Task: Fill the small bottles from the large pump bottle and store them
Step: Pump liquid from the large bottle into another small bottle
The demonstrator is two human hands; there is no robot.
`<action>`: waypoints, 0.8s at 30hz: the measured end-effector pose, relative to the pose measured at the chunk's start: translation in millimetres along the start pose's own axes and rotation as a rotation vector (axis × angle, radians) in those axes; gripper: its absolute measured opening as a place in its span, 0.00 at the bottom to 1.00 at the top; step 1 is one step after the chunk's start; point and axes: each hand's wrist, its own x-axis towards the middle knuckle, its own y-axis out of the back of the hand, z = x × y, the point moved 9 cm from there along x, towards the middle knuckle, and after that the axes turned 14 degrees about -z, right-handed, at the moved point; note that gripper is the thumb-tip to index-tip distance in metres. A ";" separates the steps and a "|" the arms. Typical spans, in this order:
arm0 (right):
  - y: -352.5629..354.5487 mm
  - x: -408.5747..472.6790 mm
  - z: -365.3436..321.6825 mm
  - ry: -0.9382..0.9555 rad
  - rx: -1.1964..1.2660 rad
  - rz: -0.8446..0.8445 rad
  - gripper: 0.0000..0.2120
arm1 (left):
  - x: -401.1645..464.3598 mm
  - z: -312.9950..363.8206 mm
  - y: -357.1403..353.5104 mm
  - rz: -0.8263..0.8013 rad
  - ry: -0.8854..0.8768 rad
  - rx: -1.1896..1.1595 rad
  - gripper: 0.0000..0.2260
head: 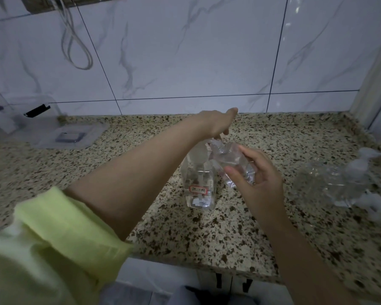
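From the head camera, your left hand [218,122] reaches across and sits on top of the large pump bottle [199,179], which stands upright on the speckled worktop [141,155] near the middle of the view. The fingers curl down over the pump head; from here it looks like a press or a light hold on the pump, though the fingertips themselves are hidden behind the hand, so how tight that grip is cannot be told for sure.

Your right hand [255,175] holds a small clear bottle [231,159] just to the right of the pump. The small bottle is tilted, its long axis running from lower right up toward upper left, so its upper end points at the pump's spout. That upper end appears to touch or nearly touch the pump head; the clear plastic and blur hide whether the opening really sits under the nozzle. The right grip is narrow, with thumb and fingers wrapped round the bottle's lower half.

What the next move turns on is that line-up: the opening should sit directly beneath the spout before you press down, or the liquid is likely to run down the side.

Farther right, well apart from the hands, more clear small bottles with white tops [339,183] lie on the worktop. A clear lidded storage box [62,135] sits at the far left.
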 end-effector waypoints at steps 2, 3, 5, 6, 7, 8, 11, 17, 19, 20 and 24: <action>0.2 0.4 -0.1 -0.001 0.010 0.006 0.22 | -1.2 -1.5 1.0 -0.001 0.001 -0.013 0.35; -0.4 0.6 -0.9 0.002 0.009 0.001 0.23 | -0.8 -4.0 0.8 -0.010 0.012 -0.026 0.35; -1.5 0.8 -2.7 0.002 0.017 -0.008 0.23 | -0.7 -5.3 2.0 -0.014 0.026 -0.037 0.35; -1.5 1.6 -3.4 0.001 0.027 -0.006 0.22 | -1.6 -4.7 4.4 -0.004 0.026 -0.038 0.34; -1.0 1.4 -3.5 0.000 0.033 -0.001 0.22 | -1.7 -3.7 5.5 0.004 0.025 -0.039 0.34; -0.7 1.5 -3.6 0.000 0.035 0.004 0.21 | -1.9 -3.1 5.8 0.007 0.027 -0.037 0.34; -0.8 1.6 -3.1 0.003 0.026 0.000 0.21 | 0.5 -5.0 -0.7 -0.012 0.042 -0.027 0.35; -0.3 1.0 -1.5 0.011 0.011 0.003 0.21 | -0.1 -4.7 2.9 0.016 -0.009 -0.035 0.35; -0.2 1.0 -0.4 0.014 0.003 0.004 0.22 | 1.3 -6.8 0.6 -0.009 0.010 -0.039 0.35; -0.2 0.9 -0.2 0.018 -0.004 0.003 0.22 | 1.4 -6.8 -1.2 -0.029 0.019 -0.040 0.35; 0.4 0.9 0.6 0.019 -0.013 0.006 0.22 | 2.6 -3.4 0.5 -0.023 0.004 -0.027 0.35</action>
